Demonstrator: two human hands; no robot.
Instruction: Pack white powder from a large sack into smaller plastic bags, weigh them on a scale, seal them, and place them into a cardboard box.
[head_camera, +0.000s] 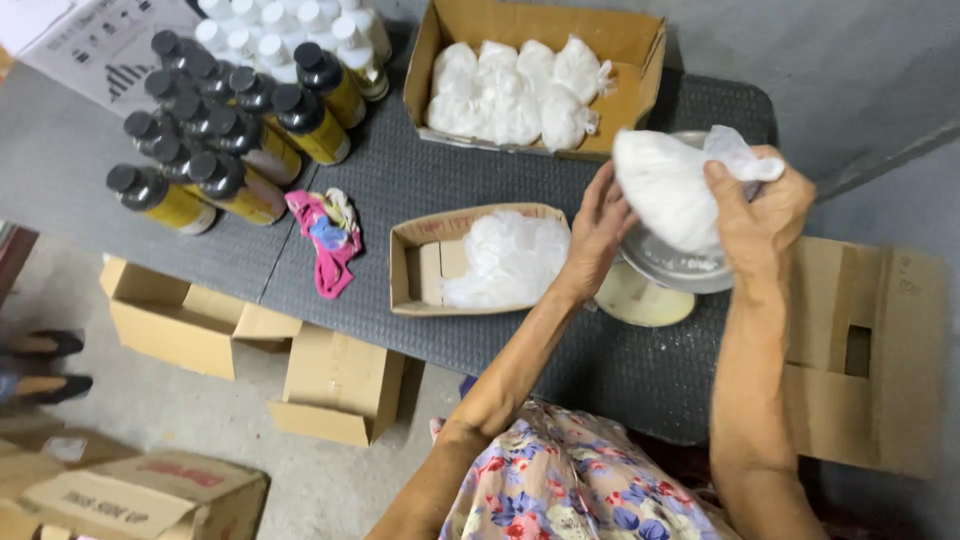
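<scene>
While both hands (690, 215) hold white bag (665, 190), yellow-labelled bottles (235, 120) far left

Bag (665, 190) in hands: thin clear plastic, crinkled, filled with matt white powder. Bowl (672, 265) under it: shiny metal, smooth; its base (640, 298) looks like smooth cream plastic. Table mat (420, 180): dark grey, ribbed, matt. Boxes (540, 25): plain brown cardboard, matt, rough at cut edges. Bottles (240, 190): glossy, black plastic caps, yellow labels. Rag (328, 240): pink cloth, soft, crumpled. Floor (200, 410): bare concrete, dull.
</scene>
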